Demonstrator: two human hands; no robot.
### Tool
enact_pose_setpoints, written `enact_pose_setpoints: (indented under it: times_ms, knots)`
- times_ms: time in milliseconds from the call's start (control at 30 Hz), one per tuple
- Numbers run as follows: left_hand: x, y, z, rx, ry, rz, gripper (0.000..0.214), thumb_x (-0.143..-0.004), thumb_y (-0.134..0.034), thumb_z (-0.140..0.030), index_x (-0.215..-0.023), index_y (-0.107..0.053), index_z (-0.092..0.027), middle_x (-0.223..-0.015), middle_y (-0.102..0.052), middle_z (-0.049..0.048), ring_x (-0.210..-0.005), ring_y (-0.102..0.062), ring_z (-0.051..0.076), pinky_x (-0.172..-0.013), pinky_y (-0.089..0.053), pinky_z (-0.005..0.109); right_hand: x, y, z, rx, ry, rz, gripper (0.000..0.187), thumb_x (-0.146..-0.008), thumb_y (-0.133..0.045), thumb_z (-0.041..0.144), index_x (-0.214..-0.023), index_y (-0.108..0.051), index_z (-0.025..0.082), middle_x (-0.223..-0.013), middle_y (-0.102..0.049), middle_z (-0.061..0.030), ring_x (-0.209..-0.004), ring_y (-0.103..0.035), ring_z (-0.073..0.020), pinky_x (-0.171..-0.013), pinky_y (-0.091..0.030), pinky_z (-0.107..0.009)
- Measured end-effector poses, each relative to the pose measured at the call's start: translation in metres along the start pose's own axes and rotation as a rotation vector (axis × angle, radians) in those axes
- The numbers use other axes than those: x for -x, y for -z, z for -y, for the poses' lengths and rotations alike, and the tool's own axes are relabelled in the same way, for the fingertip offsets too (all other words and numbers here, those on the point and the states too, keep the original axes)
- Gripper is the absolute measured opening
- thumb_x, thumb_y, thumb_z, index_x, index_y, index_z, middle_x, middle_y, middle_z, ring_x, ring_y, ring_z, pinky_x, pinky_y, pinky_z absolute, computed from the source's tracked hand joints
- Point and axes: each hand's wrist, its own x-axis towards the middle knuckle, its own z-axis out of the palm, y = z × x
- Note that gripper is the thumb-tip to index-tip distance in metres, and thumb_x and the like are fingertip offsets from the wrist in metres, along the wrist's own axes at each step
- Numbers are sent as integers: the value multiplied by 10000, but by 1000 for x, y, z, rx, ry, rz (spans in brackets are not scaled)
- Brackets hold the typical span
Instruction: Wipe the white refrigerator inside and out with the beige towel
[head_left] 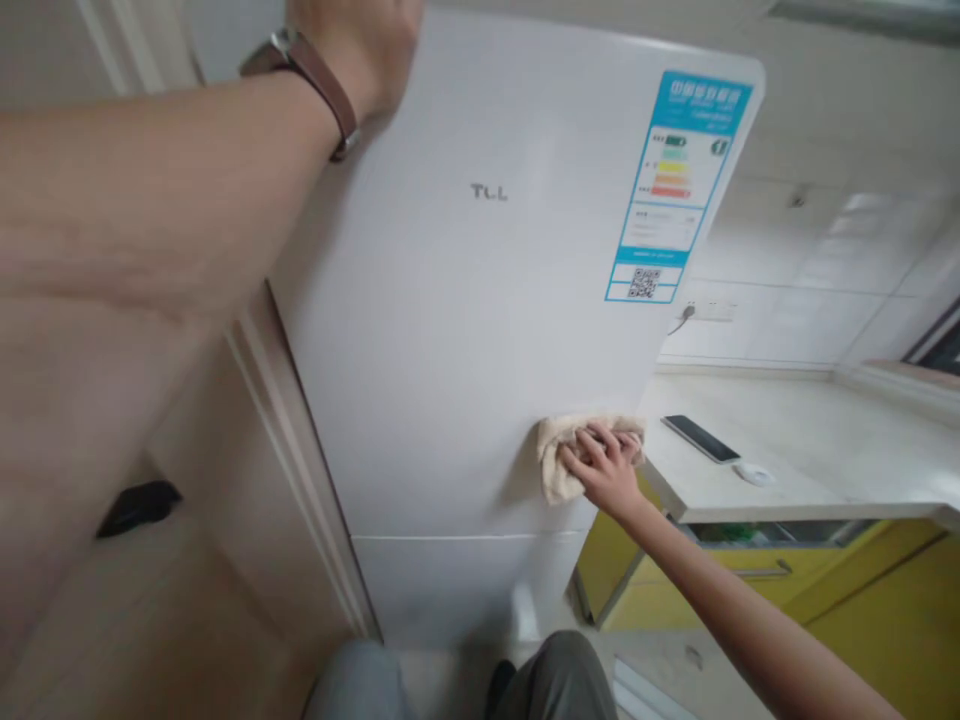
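Note:
A white refrigerator [450, 330] with a TCL logo fills the middle of the head view. Against the right side of its upper door, a little above the seam between the doors, my right hand [604, 470] presses a beige cloth [555, 470], with the fingers bent into its folds. My left hand [360, 45] is up at the top left of the door, a brown-strapped watch [322, 90] on its wrist. The frame's upper edge cuts off its fingers. A blue and white energy label [664, 190] sticks to the door's upper right.
Right of the refrigerator, a pale countertop [795, 440] carries a dark phone [701, 438] and a small white object [754, 474]. Below are yellow cabinets [877, 590], one drawer partly open. A plug [688, 313] sits in the wall socket. A door with a black handle [139, 508] stands left.

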Motion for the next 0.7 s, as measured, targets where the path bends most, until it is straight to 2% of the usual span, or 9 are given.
enact_pose_setpoints:
  times_ms: [100,233,333,400,533,633,700]
  knots:
    - [6,6,-7,78,139,-93,566,-1083,-331,-292,-1241,-670,133,-1341,-637,331,-1313,-574,443,-1090,-359,689,-86,11,-41,79,-27,-79,334,-895,-638,166,-1173,-722,331,-1373,-638,-101,-1358,-487,-336,-1012,-293,-488]
    - [11,6,-11,94,115,-86,587,-1061,-346,-324,-1247,-692,112,-1307,-659,339,-1246,-632,437,-1023,-450,632,-207,29,-87,153,-159,-29,371,-938,-617,327,-1305,-660,302,-1477,-535,-151,-1397,-422,-374,-1021,-305,-525]
    - [10,6,-9,81,97,-88,586,-1050,-345,-330,-1241,-713,84,-1287,-682,314,-1223,-656,405,-1008,-487,579,-289,46,-114,177,-236,-84,414,-931,-609,311,-1337,-612,235,-1482,-479,-171,-1363,-378,-365,-1024,-305,-534]
    - [8,4,-7,96,75,-108,588,-1047,-349,-329,-1230,-720,89,-1268,-688,321,-1216,-662,412,-1003,-490,583,-333,57,-133,184,-288,-98,451,-926,-614,304,-1361,-573,189,-1481,-451,-181,-1336,-355,-339,-1027,-307,-510]
    - [4,-1,-3,129,58,-144,565,-1045,-373,-326,-1202,-740,75,-1246,-705,309,-1204,-676,411,-1002,-499,584,-391,73,-170,143,-368,-103,487,-941,-623,310,-1379,-487,147,-1395,-490,-202,-1217,-406,-297,-997,-318,-451]
    - [3,-2,-4,125,42,-149,548,-1039,-374,-314,-1196,-759,42,-1239,-718,289,-1205,-686,403,-985,-515,563,-409,76,-184,84,-401,-102,452,-996,-534,317,-1384,-441,105,-1248,-559,-202,-1102,-455,-279,-935,-322,-410]
    - [4,-1,-4,118,41,-147,549,-1036,-370,-316,-1202,-764,28,-1242,-720,282,-1215,-685,399,-983,-520,554,-412,75,-184,92,-431,-131,465,-1004,-491,315,-1400,-415,83,-1238,-562,-212,-1097,-458,-277,-926,-309,-407]
